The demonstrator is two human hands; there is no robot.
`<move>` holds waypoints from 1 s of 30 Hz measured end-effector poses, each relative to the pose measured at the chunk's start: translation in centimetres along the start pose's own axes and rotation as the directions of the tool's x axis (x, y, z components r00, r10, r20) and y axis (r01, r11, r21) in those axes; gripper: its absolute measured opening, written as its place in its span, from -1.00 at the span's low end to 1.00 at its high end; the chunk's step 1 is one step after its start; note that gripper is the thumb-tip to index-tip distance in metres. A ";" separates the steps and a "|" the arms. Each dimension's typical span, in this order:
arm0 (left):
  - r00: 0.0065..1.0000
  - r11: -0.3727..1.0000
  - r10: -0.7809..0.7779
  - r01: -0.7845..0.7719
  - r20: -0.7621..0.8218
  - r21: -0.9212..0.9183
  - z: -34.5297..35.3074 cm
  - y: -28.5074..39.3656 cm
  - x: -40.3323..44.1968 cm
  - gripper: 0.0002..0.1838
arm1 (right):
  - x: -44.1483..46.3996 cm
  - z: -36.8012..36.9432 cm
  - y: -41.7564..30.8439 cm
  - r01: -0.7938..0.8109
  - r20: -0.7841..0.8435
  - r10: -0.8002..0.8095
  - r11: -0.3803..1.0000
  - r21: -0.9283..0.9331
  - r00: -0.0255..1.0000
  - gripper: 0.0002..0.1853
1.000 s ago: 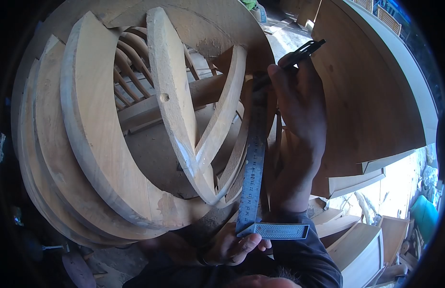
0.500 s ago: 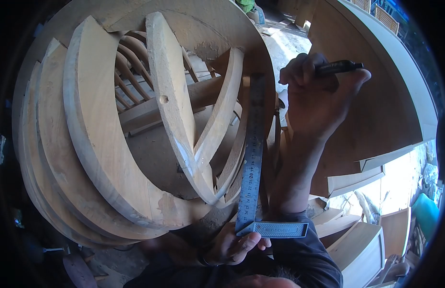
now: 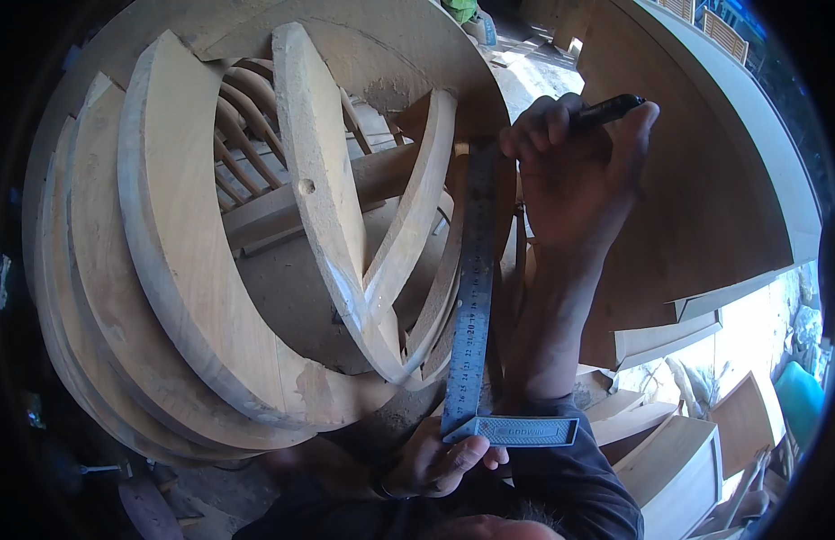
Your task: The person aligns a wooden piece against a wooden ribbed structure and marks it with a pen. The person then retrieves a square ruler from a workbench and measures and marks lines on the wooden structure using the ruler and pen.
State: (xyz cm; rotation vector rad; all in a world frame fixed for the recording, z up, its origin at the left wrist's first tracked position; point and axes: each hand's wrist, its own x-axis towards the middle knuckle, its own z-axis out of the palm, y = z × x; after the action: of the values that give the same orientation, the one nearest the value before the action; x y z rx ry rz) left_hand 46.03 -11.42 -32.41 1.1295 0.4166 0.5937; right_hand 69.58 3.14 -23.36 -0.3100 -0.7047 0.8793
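Note:
My left hand (image 3: 438,464) is closed around the corner of a try square (image 3: 472,328), where the metal ruler blade meets the grey handle. The blade runs away from me along the right side of a curved wooden frame (image 3: 336,396), its far end in shadow. A black marker (image 3: 606,112) is in my right hand (image 3: 575,166), held between thumb and fingers and pointing to the right. The fingertips of that hand are close to the blade's far end; whether they touch it I cannot tell.
Several curved wooden pieces (image 3: 120,270) are stacked at the left. A large curved wooden panel (image 3: 696,180) stands to the right. Below it lie wooden box-like parts (image 3: 674,477), beside a teal object (image 3: 798,400). Slatted wood shows through the frame's opening.
My right hand has moved left with the marker, toward the far end of the ruler blade. The left hand and the try square have hardly moved.

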 end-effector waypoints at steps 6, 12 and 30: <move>1.000 1.000 -0.001 0.001 -0.008 -0.004 0.1 -0.1 -0.1 -0.59 | 0.0 -0.9 0.7 0.221 0.040 -0.293 0.619 -0.754 0.955 -0.42; 1.000 1.000 -0.009 0.009 -0.003 -0.007 -0.1 -0.2 -0.1 -0.58 | -0.8 -0.3 -0.7 -0.006 -0.069 -0.096 0.541 -0.841 0.993 -0.66; 1.000 0.998 0.002 -0.002 0.006 -0.060 -0.1 -0.4 -0.1 -0.64 | -1.2 -0.9 0.1 -0.053 -0.043 0.033 0.414 -0.909 0.999 -0.69</move>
State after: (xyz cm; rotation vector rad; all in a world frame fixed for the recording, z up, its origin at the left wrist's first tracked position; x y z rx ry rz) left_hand 46.01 -11.52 -32.79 1.0743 0.3903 0.6008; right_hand 69.60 2.32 -24.57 -1.3509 -1.1352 0.4353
